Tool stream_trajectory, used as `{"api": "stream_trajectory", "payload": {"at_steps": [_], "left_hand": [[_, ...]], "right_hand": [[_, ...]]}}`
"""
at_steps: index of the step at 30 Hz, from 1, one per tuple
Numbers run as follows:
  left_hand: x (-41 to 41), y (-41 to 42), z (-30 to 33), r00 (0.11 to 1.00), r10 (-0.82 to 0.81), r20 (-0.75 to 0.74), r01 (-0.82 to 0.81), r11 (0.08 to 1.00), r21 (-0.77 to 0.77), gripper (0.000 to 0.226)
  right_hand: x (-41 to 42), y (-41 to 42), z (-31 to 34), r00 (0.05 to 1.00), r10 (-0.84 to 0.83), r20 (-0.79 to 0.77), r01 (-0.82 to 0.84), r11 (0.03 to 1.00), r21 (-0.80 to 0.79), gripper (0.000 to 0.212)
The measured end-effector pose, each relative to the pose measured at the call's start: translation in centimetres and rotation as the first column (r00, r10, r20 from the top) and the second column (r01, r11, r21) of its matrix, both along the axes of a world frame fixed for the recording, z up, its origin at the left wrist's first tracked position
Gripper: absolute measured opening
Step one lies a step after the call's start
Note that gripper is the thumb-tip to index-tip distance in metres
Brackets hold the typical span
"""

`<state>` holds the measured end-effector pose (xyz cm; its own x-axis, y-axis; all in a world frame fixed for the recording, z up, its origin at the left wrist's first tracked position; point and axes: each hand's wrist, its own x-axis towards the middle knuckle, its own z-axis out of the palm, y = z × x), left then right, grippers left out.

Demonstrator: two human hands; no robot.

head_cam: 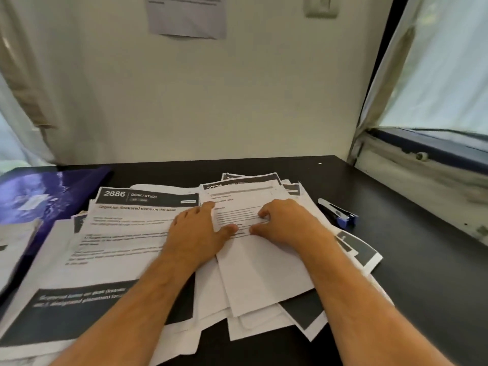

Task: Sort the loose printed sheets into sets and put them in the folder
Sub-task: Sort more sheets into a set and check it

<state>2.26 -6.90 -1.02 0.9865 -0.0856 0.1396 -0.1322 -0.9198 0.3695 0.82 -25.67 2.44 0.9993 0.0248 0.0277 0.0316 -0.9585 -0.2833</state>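
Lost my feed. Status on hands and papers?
Left hand, right hand flat on loose sheets, gripping nothing. Purple folder far left, unfilled. Stapler right, clear.

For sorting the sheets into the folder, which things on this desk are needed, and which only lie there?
Needed:
- loose printed sheets, spread over the desk
- purple folder, at the far left
- left hand and right hand, both resting on the sheets

Only lying there:
- stapler, right of the pile
- paper notice on the wall
- wall switch
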Motion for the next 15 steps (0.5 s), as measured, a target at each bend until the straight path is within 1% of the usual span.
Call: {"api": "stream_trajectory", "payload": {"at_steps": [3,5,7,10,12,15], "left_hand": [[-0.2,-0.6,0.4,1.000,-0.017,0.003,0.017,0.996,-0.093,0.081],[0.0,-0.5,0.4,1.000,0.010,0.009,-0.008,0.976,-0.218,0.082],[0.1,-0.3,0.5,0.998,0.047,0.043,-0.027,0.929,-0.368,0.081],[0.1,-0.2,0.9,0.990,0.103,0.093,-0.033,0.823,-0.567,0.077],[0.3,-0.3,1.0,0.985,0.130,0.114,-0.026,0.766,-0.642,0.076],[1.0,-0.3,0.6,0.984,0.143,0.105,-0.031,0.718,-0.695,0.075]], "right_hand": [[-0.2,0.1,0.4,1.000,-0.016,-0.014,0.016,1.000,-0.009,0.050],[-0.3,0.0,0.6,0.999,-0.023,-0.038,0.022,1.000,-0.002,0.051],[-0.5,-0.1,0.8,0.998,-0.021,-0.056,0.022,1.000,0.005,0.052],[-0.6,0.1,1.1,0.997,-0.024,-0.072,0.024,1.000,-0.002,0.053],[-0.4,0.1,1.2,0.997,-0.027,-0.071,0.027,1.000,-0.003,0.053],[-0.2,-0.2,1.1,0.998,-0.029,-0.064,0.029,1.000,0.008,0.054]]}}
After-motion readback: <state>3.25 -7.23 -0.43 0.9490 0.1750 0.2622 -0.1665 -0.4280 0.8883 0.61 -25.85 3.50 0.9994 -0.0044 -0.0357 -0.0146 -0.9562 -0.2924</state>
